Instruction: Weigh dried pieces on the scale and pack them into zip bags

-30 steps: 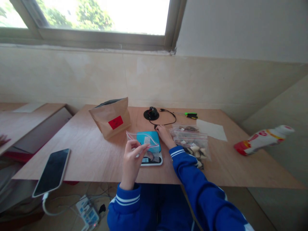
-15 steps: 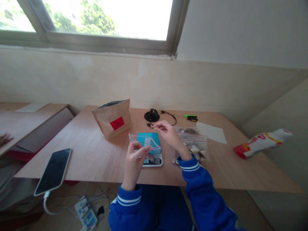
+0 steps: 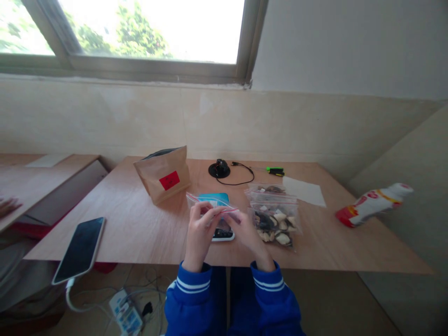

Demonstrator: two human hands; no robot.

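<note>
From here I'm seeing the left hand (image 3: pixel 198 231) pinching the rim of a clear zip bag (image 3: pixel 224 223) over the scale (image 3: pixel 227 239). The right hand (image 3: pixel 248 233) is reaching its mouth, grip unclear. I'm judging that handling this opening is calling for light, steady fingers next.

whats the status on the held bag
Left grip on held bag, right grip at its mouth; bag above scale, partly hiding it; nothing seen blocking either grip

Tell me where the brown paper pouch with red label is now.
In the head view, the brown paper pouch stands left of the blue-and-white scale, near the wall.
</note>
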